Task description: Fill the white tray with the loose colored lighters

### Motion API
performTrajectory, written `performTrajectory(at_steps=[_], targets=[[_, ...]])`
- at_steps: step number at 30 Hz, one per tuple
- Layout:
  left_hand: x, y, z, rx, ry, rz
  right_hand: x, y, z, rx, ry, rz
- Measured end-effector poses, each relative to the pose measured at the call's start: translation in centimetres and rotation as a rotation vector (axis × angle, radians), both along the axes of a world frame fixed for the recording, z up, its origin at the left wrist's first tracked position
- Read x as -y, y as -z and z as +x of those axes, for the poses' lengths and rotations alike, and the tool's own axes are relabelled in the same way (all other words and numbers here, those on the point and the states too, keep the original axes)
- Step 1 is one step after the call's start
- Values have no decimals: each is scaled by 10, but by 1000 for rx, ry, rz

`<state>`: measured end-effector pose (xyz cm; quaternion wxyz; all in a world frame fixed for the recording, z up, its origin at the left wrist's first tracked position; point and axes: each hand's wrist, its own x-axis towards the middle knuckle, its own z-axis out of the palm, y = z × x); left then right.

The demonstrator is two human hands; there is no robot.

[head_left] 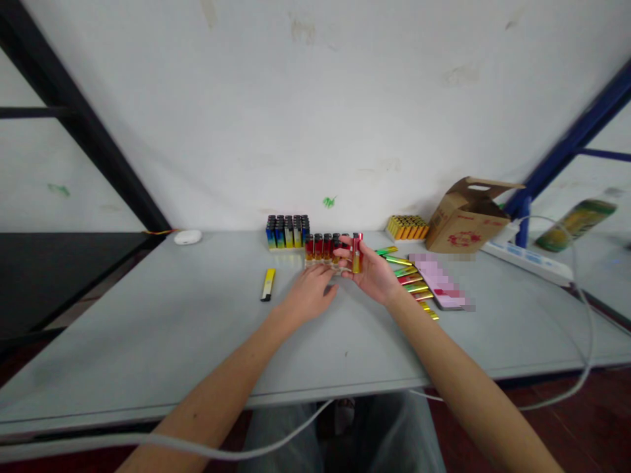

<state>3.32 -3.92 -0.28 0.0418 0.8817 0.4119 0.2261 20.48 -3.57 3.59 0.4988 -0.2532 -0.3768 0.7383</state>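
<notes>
Head view — right hand [373,272] holds slim, glossy red-gold lighter [357,253]

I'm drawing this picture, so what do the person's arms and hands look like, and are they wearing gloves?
No gloves: the left hand and right hand are both bare. No sleeve, watch or bracelet shows on either forearm. The left forearm has a tiny spot on it.
</notes>
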Motion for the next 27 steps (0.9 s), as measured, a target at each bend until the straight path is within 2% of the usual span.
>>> performTrajectory(at_steps=[7,16,27], targets=[[0,-1,0,15,10,1,-1,0,-2,-3,47,16],[0,-1,0,31,16,-1,1,0,-1,3,13,11],[0,-1,0,41,27,-13,2,6,-3,51,62,108]])
